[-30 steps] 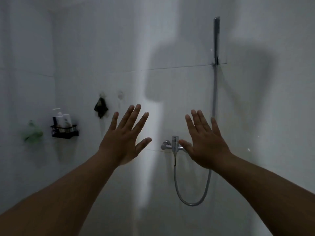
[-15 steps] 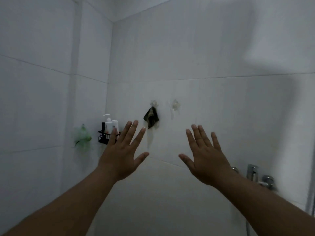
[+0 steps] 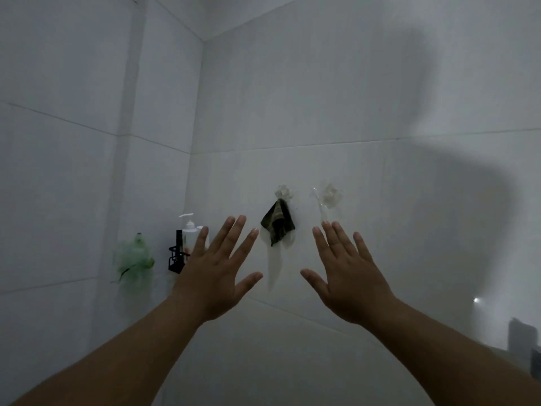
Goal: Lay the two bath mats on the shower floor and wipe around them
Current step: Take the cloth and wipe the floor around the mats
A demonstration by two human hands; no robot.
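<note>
both hands, left hand (image 3: 218, 276) and right hand (image 3: 349, 276), spread flat and empty, no mats visible, so probably nothing's started yet

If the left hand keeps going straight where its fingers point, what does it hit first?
Probably the white tiled wall, between the black wire rack and the dark cloth hanging on a clear hook. The left hand holds nothing; depth is unclear.

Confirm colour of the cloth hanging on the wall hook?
Dark olive-black with faint lighter stripes; the cloth shows in the head view, the only one.
</note>
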